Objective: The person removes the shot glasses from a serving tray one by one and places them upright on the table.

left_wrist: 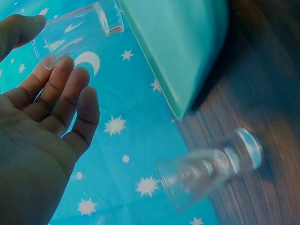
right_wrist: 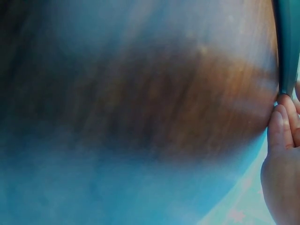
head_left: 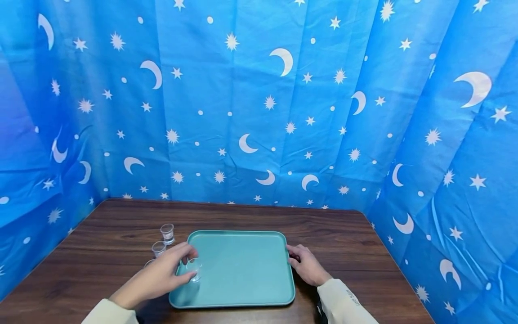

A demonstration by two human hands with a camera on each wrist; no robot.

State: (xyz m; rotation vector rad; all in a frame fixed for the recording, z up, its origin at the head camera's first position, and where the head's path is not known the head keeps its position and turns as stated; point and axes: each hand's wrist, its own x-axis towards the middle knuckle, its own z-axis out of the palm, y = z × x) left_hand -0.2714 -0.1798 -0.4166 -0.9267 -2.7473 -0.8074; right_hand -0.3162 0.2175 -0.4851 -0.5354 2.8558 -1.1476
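Observation:
My left hand is over the left edge of a green tray. Its thumb and fingertips pinch a small clear shot glass near the mouth, and the glass's thick base points toward the tray in the left wrist view. At the tray's right side, my right hand grips the rim with thumb and fingers. The right wrist view catches only part of this hand, its fingertips right at the tray's dark edge.
More clear shot glasses stand left of the tray on the dark wooden table: a far glass, a nearer glass and one mostly hidden behind my left hand. A blue curtain with moons and stars surrounds the table's back and sides.

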